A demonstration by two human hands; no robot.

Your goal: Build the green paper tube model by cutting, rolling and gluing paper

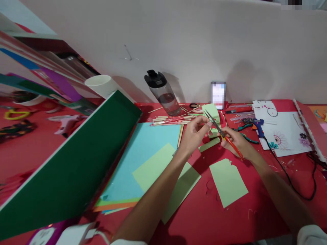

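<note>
My right hand (235, 142) grips a pair of scissors (233, 147) with red-orange handles. Their blades point up and to the left, slightly apart. Close to the blades, my left hand (195, 133) has its thumb and fingers pinched together; whatever small piece they hold is too tiny to make out. Behind the blades lies light green paper (211, 111), and a narrow green strip (209, 145) is just below my hands. A green sheet with a ragged cut top edge (228, 183) rests on the red table between my forearms.
Blue sheets (125, 166) and more green paper (155, 165) lie left, beside an upright green board (76, 156). Behind stand a water bottle (166, 95), wooden sticks (171, 120) and a phone (218, 96). A corded blue glue gun (259, 127) and pliers (249, 137) lie right.
</note>
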